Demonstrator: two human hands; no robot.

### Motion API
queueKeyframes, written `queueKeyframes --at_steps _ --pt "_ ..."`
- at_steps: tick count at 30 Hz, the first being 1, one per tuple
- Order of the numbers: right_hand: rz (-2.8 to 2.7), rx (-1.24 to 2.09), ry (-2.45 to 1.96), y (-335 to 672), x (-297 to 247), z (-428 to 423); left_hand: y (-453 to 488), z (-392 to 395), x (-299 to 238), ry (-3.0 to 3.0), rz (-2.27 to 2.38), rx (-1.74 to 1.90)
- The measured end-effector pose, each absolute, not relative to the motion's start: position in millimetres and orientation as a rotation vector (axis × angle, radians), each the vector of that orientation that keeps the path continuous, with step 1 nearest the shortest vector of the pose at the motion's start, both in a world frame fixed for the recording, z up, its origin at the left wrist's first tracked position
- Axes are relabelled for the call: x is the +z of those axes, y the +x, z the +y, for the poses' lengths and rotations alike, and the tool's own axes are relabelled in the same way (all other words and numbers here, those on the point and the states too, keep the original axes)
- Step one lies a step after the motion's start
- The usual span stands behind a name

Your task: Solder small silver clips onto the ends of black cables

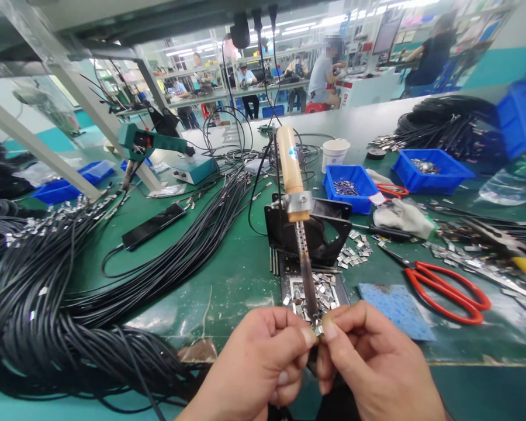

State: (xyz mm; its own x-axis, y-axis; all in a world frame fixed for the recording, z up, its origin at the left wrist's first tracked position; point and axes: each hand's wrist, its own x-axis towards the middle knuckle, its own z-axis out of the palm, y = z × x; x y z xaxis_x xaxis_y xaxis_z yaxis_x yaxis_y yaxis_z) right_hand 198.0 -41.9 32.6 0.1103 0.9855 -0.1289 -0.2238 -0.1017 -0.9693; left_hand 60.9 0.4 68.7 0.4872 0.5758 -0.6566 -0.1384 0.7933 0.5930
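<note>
Soldering station, head view. Left hand (258, 362) and right hand (372, 368) meet at the near centre of the worktop (228, 275), fingers pressed together around a small metal clip (318, 329) pinched between the two thumbs and forefingers. The clip sits right at the tip of the soldering iron (300, 234), which is fixed on a black stand (309, 228) and slopes down toward the hands, its wooden handle at the far end; whether tip and clip actually touch cannot be told. What lies below the hands is hidden, so any cable joined to the clip is not visible.

Judged progress: the piece in hand appears to be at the soldering stage, not yet released. Just behind the hands a tray (318, 292) holds many loose clips, and more lie scattered to the right of the stand, suggesting plenty of parts remain. A large bundle of black cables (70, 304) fills the near left; several cable ends farther back carry metal tips, though which are finished and which await work cannot be told.

Red scissors (447, 286) lie to the right, a blue pad (394, 310) just near them, and blue bins (350, 184) of metal parts stand farther back. Other people sit at distant benches.
</note>
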Motion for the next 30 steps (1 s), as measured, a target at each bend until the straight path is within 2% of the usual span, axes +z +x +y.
queueKeyframes --at_steps 30 --pt "-0.915 1.299 -1.188 197.3 32.8 -41.2 60.1 1.5 71.3 0.519 0.991 0.467"
